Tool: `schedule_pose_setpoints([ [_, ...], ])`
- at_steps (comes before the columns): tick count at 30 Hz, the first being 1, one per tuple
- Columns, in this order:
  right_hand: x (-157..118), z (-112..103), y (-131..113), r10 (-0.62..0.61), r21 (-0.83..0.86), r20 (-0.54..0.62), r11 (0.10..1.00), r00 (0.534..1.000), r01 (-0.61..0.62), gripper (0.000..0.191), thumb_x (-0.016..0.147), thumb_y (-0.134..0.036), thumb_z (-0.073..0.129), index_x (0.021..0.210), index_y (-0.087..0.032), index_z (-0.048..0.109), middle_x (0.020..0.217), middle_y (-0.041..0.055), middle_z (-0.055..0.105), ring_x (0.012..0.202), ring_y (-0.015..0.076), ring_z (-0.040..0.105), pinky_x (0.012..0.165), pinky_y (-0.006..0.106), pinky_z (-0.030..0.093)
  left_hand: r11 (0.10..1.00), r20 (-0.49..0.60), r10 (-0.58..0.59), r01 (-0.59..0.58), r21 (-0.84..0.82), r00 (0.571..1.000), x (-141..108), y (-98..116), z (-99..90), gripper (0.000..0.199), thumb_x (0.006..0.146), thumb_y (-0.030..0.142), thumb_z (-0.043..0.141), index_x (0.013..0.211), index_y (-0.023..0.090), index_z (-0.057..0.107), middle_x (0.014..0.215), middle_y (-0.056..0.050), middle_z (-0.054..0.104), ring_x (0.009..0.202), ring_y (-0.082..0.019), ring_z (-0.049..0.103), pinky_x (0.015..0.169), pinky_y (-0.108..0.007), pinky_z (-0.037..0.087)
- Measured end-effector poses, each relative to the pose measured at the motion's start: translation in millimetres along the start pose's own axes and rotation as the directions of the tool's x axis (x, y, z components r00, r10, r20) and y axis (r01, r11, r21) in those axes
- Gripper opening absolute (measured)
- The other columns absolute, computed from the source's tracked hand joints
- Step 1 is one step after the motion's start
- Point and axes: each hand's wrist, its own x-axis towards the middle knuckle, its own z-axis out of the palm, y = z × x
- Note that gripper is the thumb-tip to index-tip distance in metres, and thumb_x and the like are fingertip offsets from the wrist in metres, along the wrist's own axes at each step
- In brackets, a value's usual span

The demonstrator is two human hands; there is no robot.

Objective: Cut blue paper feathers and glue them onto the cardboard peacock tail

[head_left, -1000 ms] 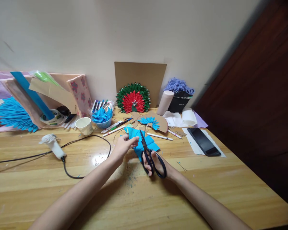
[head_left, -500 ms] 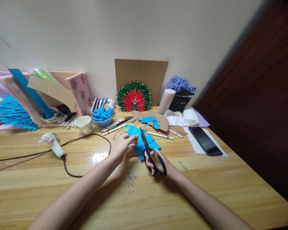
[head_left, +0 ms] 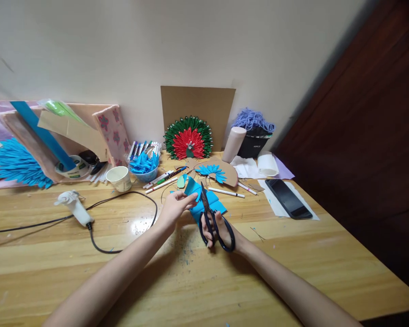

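Blue paper [head_left: 216,202]: lies just nearer the wearer than the petalled cardboard [head_left: 231,171], and left of it. Left hand [head_left: 175,206]: thumb and fingertips look closed together on the paper's left flap. Right hand [head_left: 226,231]: fingers curled through the handle loops of the scissors [head_left: 208,211]; loops spread apart, blades pointing away at the paper. Whether the blades bite cannot be told.

Step judged to be cutting. Best practice: keep the flap lightly taut, turn the paper rather than the wrist, cut with the deeper part of the blades, keep the left fingertips clear of the cutting line.

Against half a second ago: left flap raised and narrower; pale green piece [head_left: 181,181], left of the cardboard, more exposed; loops wider apart. White pen [head_left: 226,192] at the cardboard's near side: unmoved.
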Motion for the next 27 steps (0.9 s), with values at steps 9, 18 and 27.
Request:
schedule_pose_setpoints([
  [9,3.1,1.0,3.8,-0.004,0.047,-0.034,0.999,0.999,0.006,0.073,0.051,-0.086,0.029,0.070,-0.017,0.044,0.044,-0.0070,0.043,0.033,0.0079,0.045,0.036,0.020,0.037,0.991,0.080,-0.092,0.098,-0.086,0.993,0.2,-2.3,-0.5,0.030,0.052,0.028,0.078,0.072,0.010,0.064,0.063,-0.002,0.062,0.059,-0.009,0.058,0.072,-0.024,0.049],
  [18,4.5,1.8,2.6,-0.003,0.106,-0.037,0.994,0.999,0.007,0.069,0.050,-0.084,0.039,0.067,-0.018,0.041,0.043,-0.0093,0.036,0.031,0.0048,0.038,0.034,0.018,0.038,0.985,0.102,-0.111,0.124,-0.124,0.989,-0.3,-0.8,-1.3,0.032,0.058,0.032,0.075,0.059,0.014,0.049,0.058,-0.004,0.062,0.062,-0.013,0.063,0.075,-0.028,0.050],
  [27,5.7,-1.9,6.0,-0.034,0.045,-0.020,0.998,0.999,0.035,0.068,0.052,-0.084,0.039,0.068,-0.018,0.041,0.043,-0.0094,0.035,0.031,0.0040,0.034,0.032,0.018,0.037,0.999,0.032,-0.001,0.002,-0.034,0.999,0.0,1.5,-1.8,0.035,0.061,0.043,0.069,0.064,0.013,0.051,0.057,0.000,0.056,0.060,-0.012,0.059,0.068,-0.026,0.048],
])
